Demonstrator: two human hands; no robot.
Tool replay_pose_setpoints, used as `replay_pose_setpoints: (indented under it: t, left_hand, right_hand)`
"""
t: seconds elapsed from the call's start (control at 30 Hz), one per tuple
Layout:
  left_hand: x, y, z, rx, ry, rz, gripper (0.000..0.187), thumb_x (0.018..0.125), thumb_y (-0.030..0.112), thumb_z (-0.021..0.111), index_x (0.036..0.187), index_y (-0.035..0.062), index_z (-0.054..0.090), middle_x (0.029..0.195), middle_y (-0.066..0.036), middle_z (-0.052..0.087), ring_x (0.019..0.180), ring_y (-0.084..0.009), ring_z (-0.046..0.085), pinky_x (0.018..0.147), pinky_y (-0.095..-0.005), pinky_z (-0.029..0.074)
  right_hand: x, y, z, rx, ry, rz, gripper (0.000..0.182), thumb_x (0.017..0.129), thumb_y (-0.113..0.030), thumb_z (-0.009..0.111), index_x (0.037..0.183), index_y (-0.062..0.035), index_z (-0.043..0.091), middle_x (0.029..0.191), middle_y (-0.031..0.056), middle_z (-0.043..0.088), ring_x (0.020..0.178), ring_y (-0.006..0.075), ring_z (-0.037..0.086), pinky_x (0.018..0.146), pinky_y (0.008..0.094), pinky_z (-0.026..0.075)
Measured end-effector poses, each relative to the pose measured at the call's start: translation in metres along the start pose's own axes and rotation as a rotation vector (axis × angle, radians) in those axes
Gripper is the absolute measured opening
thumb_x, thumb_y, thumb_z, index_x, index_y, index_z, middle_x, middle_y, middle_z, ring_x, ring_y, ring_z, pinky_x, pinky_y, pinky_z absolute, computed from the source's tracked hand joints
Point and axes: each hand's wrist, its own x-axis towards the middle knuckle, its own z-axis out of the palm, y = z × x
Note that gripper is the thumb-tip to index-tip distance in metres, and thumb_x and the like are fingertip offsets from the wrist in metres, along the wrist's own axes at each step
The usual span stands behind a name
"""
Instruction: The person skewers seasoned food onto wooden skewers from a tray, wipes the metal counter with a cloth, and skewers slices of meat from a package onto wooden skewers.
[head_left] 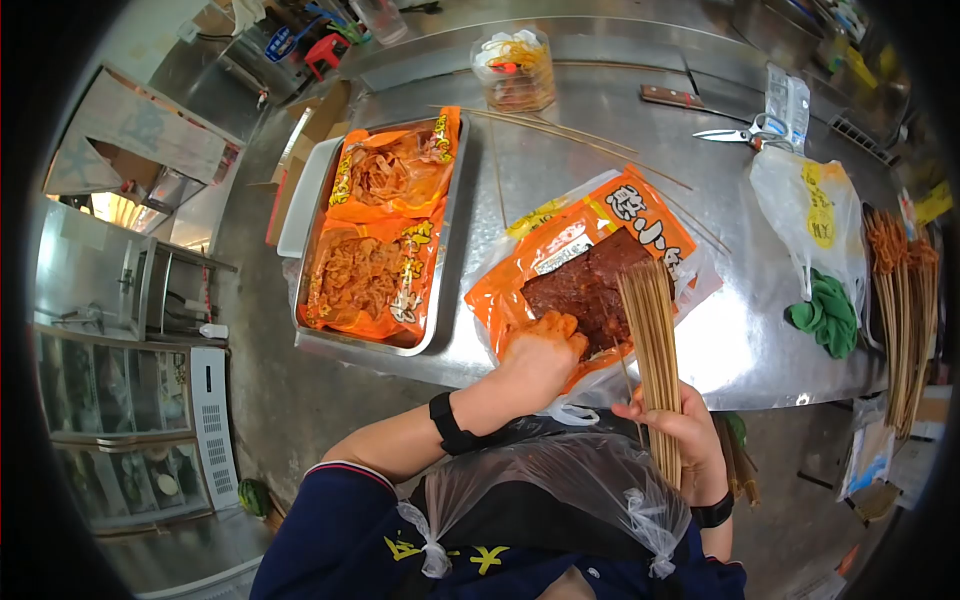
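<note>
My right hand (pixel 685 432) is closed round a thick bundle of bamboo skewers (pixel 652 340), their upper ends fanned over the meat. A single thin skewer stands apart from the bundle by my right thumb. My left hand (pixel 540 352) has curled, orange-stained fingers at the near edge of a dark red-brown slab of meat (pixel 575 287); what is between the fingertips is hidden. Under the meat lies an orange printed packet (pixel 498 290) with clear plastic about it. Left of this, a metal tray (pixel 440 290) holds orange bags of sauced food pieces (pixel 360 275).
Loose skewers (pixel 580 135) lie behind the packet on the steel table (pixel 470 350). A clear tub (pixel 515 75), a wooden-handled knife (pixel 672 96) and scissors (pixel 745 132) are at the back. On the right are a white plastic bag (pixel 815 205), a green cloth (pixel 828 315) and loaded skewers (pixel 905 300).
</note>
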Motion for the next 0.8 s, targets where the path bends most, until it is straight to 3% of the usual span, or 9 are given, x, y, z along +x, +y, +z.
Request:
replay_pose_setpoints:
  t: [0.1,0.2,0.27,0.3,0.37,0.4,0.53,0.6,0.8]
  left_hand:
    - [-0.002,-0.002,0.004,0.025,-0.012,-0.028,0.021,0.068,0.020,0.064,0.083,0.0062,0.059,0.082,-0.012,0.052,0.082,-0.0296,0.052,0.066,-0.0391,0.045]
    - [-0.003,-0.011,0.001,-0.112,0.119,-0.011,0.021,0.072,0.020,0.065,0.086,0.0042,0.059,0.078,-0.010,0.055,0.073,-0.0241,0.055,0.061,-0.0352,0.045]
    - [-0.002,-0.015,-0.009,-0.816,0.046,-0.400,0.021,0.079,0.020,0.064,0.089,0.0020,0.059,0.076,-0.007,0.058,0.061,-0.0153,0.056,0.053,-0.0284,0.045]
    - [0.000,-0.018,-0.008,-0.814,0.052,-0.399,0.021,0.079,0.020,0.064,0.089,0.0020,0.059,0.076,-0.007,0.058,0.061,-0.0153,0.056,0.053,-0.0284,0.045]
    - [0.003,-0.026,-0.004,-1.459,0.163,-0.642,0.022,0.083,0.020,0.062,0.093,0.0009,0.058,0.074,-0.004,0.060,0.054,-0.0090,0.054,0.047,-0.0218,0.043]
    - [0.004,-0.027,-0.014,-1.570,0.132,-0.681,0.018,0.084,0.018,0.060,0.094,0.0030,0.058,0.078,-0.003,0.060,0.059,-0.0097,0.056,0.049,-0.0197,0.043]
    - [0.013,-0.033,-0.009,-1.697,0.225,-0.617,0.017,0.085,0.018,0.058,0.094,0.0032,0.057,0.081,-0.004,0.060,0.063,-0.0108,0.056,0.051,-0.0206,0.043]
    - [0.019,-0.023,-0.020,-1.816,0.385,-0.633,0.019,0.088,0.020,0.054,0.089,0.0014,0.058,0.072,-0.005,0.060,0.054,-0.0083,0.051,0.049,-0.0192,0.041]
    - [0.022,-0.025,-0.015,-1.797,0.319,-0.568,0.019,0.087,0.020,0.056,0.090,0.0013,0.059,0.074,-0.004,0.060,0.059,-0.0077,0.053,0.051,-0.0192,0.042]
  right_hand:
    - [0.002,0.004,-0.003,-0.089,0.020,0.017,0.022,0.070,0.003,0.058,0.092,0.0018,0.054,0.082,0.0062,0.056,0.075,0.0162,0.060,0.083,0.0356,0.048]
    - [0.002,0.003,-0.001,-0.159,0.086,0.078,0.022,0.071,0.004,0.059,0.093,0.0018,0.053,0.082,0.0058,0.056,0.071,0.0159,0.061,0.075,0.0327,0.051]
    - [0.003,0.005,-0.004,-0.164,0.086,0.094,0.021,0.072,0.003,0.059,0.093,0.0019,0.053,0.082,0.0060,0.056,0.071,0.0158,0.061,0.071,0.0306,0.051]
    - [0.004,0.006,-0.005,-0.171,0.082,0.110,0.021,0.073,0.003,0.059,0.093,0.0020,0.052,0.082,0.0062,0.056,0.071,0.0157,0.062,0.067,0.0284,0.052]
    - [0.006,0.006,0.000,-0.187,0.079,0.105,0.020,0.074,0.003,0.060,0.092,0.0021,0.052,0.082,0.0066,0.056,0.071,0.0157,0.062,0.064,0.0270,0.052]
    - [0.006,0.006,0.001,-0.199,0.082,0.104,0.019,0.075,0.002,0.061,0.091,0.0021,0.052,0.082,0.0069,0.056,0.071,0.0158,0.062,0.062,0.0256,0.051]
    - [0.006,0.007,0.003,-0.220,0.059,0.110,0.020,0.075,0.001,0.063,0.091,0.0021,0.051,0.082,0.0073,0.056,0.070,0.0158,0.062,0.060,0.0246,0.051]
    - [0.006,0.009,0.003,-0.232,0.079,0.110,0.020,0.075,0.001,0.063,0.091,0.0023,0.050,0.082,0.0072,0.056,0.068,0.0152,0.061,0.060,0.0250,0.051]
    - [0.007,0.009,0.006,-0.227,0.088,0.085,0.021,0.075,0.000,0.063,0.092,0.0026,0.050,0.081,0.0058,0.054,0.066,0.0138,0.059,0.061,0.0257,0.052]
